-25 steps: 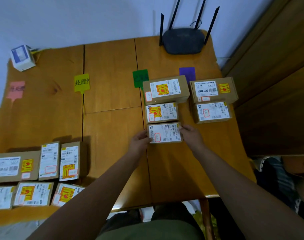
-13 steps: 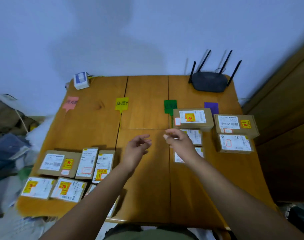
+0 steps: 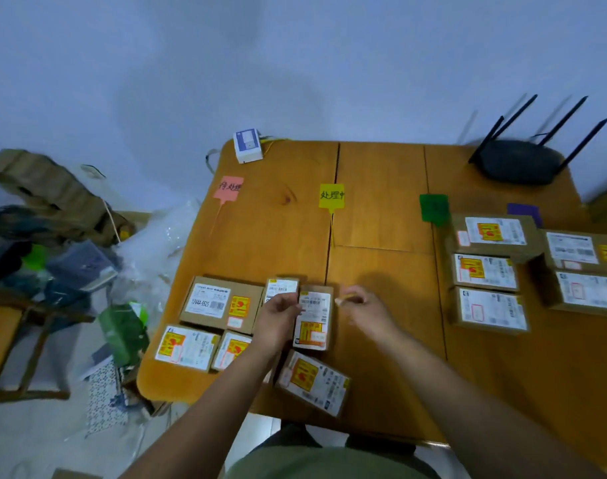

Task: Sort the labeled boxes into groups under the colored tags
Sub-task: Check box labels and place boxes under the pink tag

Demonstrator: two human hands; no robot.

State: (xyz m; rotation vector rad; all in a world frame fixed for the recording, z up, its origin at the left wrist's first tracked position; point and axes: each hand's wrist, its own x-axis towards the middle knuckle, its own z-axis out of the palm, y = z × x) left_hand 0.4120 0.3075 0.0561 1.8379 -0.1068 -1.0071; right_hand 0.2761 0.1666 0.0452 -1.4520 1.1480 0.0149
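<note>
Pink [image 3: 229,187], yellow [image 3: 331,196], green [image 3: 433,207] and purple [image 3: 523,210] tags lie across the wooden table [image 3: 381,219]. Three labeled boxes [image 3: 485,271] line up below the green tag, and two boxes [image 3: 578,250] sit below the purple tag. Several unsorted boxes [image 3: 222,304] cluster at the near left. My left hand [image 3: 278,321] touches the left edge of one lengthwise box [image 3: 314,319], fingers loosely apart. My right hand [image 3: 367,312] hovers just right of that box with fingers curled together; a small pale bit at the fingertips is too blurred to identify.
A black router [image 3: 516,165] with antennas stands at the table's far right corner. At the far left corner sits a small white device [image 3: 247,145]. Left of the table, bags and clutter [image 3: 70,236] cover the floor. Another box [image 3: 312,378] lies tilted near the front edge.
Both hands left the box set down under the green tag and swung left to the unsorted pile. The camera turned left with them.
</note>
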